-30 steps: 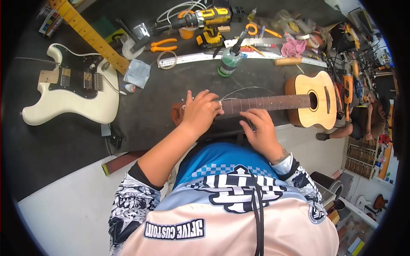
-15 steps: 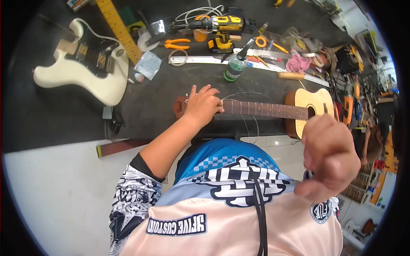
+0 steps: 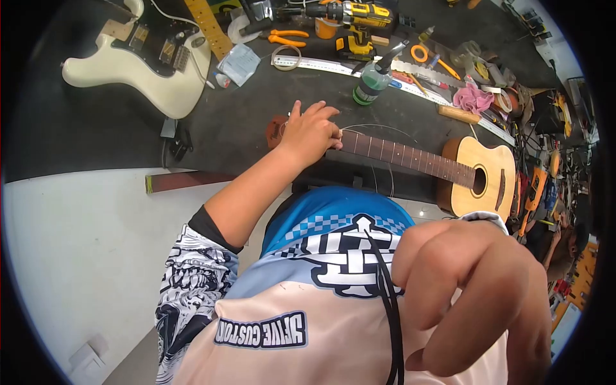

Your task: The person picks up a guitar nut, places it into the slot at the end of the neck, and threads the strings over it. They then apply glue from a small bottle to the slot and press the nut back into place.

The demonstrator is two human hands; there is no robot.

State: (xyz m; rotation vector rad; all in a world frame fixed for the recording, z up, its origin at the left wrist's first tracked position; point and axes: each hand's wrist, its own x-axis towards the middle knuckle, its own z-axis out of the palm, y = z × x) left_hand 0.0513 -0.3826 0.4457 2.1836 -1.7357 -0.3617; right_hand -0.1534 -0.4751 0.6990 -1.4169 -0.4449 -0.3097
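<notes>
An acoustic guitar (image 3: pixel 463 191) with a pale top lies face up on the dark bench, its neck (image 3: pixel 401 154) running left to a brown headstock (image 3: pixel 276 130). Over the headstock end rests my left hand (image 3: pixel 311 135). Its thumb and index finger are closed together at the nut, while the other fingers stick out; what they pinch is hidden. A thin loose string (image 3: pixel 385 126) curves beside the neck. Close to the camera, in front of my shirt, my right hand (image 3: pixel 475 282) is curled with fingers and thumb bent in; anything inside it cannot be made out.
A white electric guitar body (image 3: pixel 109 67) lies at the left. Behind the acoustic guitar stand a green bottle (image 3: pixel 371 86) and a yellow cordless drill (image 3: pixel 359 29). Near them are a steel ruler (image 3: pixel 321 66), orange pliers (image 3: pixel 287 37) and a pink cloth (image 3: pixel 473 97). Another person appears at the far right.
My right hand has come nearer to the camera and lower, away from the guitar body, uncovering the soundhole. My left hand stays at the headstock end. The view has shifted.
</notes>
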